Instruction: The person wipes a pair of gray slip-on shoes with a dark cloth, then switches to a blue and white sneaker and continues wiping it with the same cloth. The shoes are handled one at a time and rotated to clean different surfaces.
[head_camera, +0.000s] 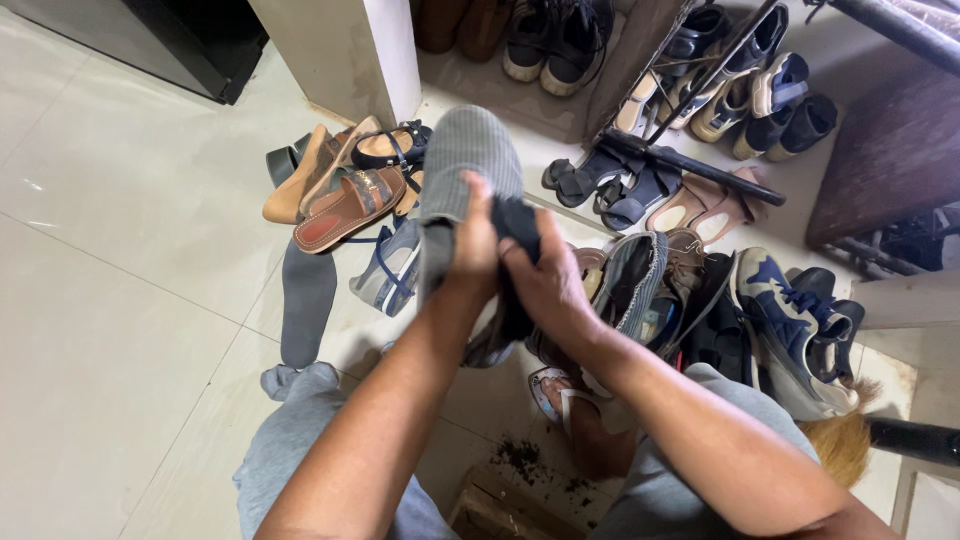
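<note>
My left hand (472, 245) grips a grey shoe (466, 160) held sole-side up in front of me, toe pointing away. My right hand (545, 280) presses a dark cloth (516, 222) against the shoe's heel part. Both hands meet at the middle of the frame, above the floor. The shoe's lower end is hidden behind my hands and forearms.
A grey insole (306, 300) lies on the tiled floor at left. Brown sandals (345, 195) and many other shoes are piled around, with blue sneakers (790, 320) at right. A shoe rack (700, 100) stands behind, a pillar (345, 50) at top. Dirt crumbs (520, 455) lie near my knees.
</note>
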